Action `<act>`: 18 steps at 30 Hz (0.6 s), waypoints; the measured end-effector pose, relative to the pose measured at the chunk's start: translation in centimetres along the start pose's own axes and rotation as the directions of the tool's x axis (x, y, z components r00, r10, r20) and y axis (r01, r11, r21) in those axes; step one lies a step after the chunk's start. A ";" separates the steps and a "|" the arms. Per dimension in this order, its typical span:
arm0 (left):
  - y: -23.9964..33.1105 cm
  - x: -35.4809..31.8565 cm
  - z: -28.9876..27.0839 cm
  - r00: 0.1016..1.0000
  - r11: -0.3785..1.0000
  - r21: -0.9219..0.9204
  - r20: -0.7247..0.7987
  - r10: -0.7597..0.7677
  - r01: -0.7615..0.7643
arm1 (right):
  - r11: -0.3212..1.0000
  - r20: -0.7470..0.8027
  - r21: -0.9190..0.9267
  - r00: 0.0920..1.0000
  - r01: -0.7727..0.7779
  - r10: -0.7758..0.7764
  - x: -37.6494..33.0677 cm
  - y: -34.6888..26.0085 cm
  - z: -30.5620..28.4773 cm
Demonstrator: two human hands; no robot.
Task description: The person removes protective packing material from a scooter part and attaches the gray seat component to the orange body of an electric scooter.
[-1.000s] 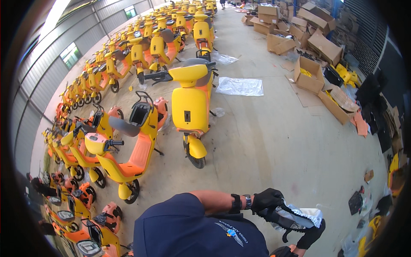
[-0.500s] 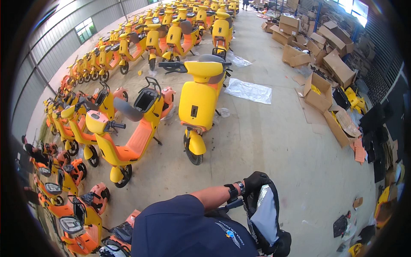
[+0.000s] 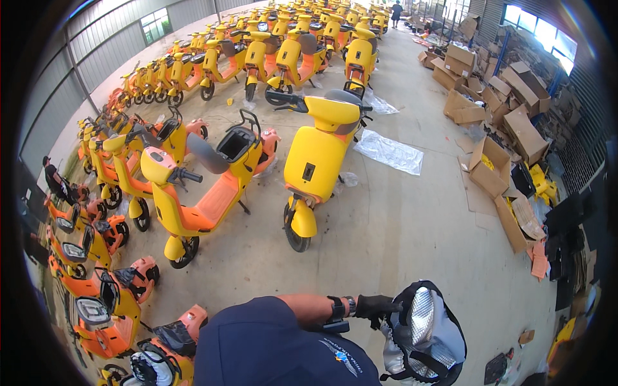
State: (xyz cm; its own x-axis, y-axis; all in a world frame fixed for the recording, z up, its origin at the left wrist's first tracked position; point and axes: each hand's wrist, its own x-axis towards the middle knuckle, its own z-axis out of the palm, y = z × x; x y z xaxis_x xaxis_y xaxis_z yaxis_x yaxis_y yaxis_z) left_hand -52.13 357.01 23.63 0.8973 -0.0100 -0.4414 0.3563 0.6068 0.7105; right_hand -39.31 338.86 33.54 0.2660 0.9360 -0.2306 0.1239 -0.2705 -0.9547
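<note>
Head view shows me black-gloved fingers (image 3: pixel 386 305) of the left hand (image 3: pixel 373 307) at the rim of a silver-lined bag (image 3: pixel 444 336), lower right, whether clenched I cannot tell, the right hand apparently hidden, and a yellow scooter (image 3: pixel 313 165) standing beyond on the floor (image 3: pixel 386 238).

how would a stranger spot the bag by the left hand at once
Find the navy shirt at the bottom centre. Follow the forearm rightward to the black-gloved left hand. Just right of it is the bag, black-rimmed and open, set apart from its dark neighbours by its shiny silver lining.
</note>
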 end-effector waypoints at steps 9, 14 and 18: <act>-0.5 -1.3 -1.2 0.981 0.977 -0.135 -0.125 0.147 -0.164 | 0.972 -0.416 0.065 0.879 -0.224 0.231 -6.3 6.5 -10.1; 2.6 -3.6 1.2 0.965 0.982 -0.164 -0.258 0.047 -0.091 | 0.907 -0.460 0.233 0.781 -0.352 0.422 -9.0 9.6 -10.2; 1.0 -3.1 0.2 0.935 0.978 -0.140 -0.340 0.100 -0.155 | 0.804 -0.348 0.504 0.777 -0.317 0.525 -10.1 11.8 -6.6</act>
State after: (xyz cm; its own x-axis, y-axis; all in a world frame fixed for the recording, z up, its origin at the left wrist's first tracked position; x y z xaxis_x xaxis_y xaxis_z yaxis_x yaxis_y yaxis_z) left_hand -54.50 357.51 25.78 0.7859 0.3214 -0.5282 0.1728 0.7061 0.6867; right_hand -34.20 324.73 25.85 0.6048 0.5064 -0.6147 -0.4663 -0.4005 -0.7887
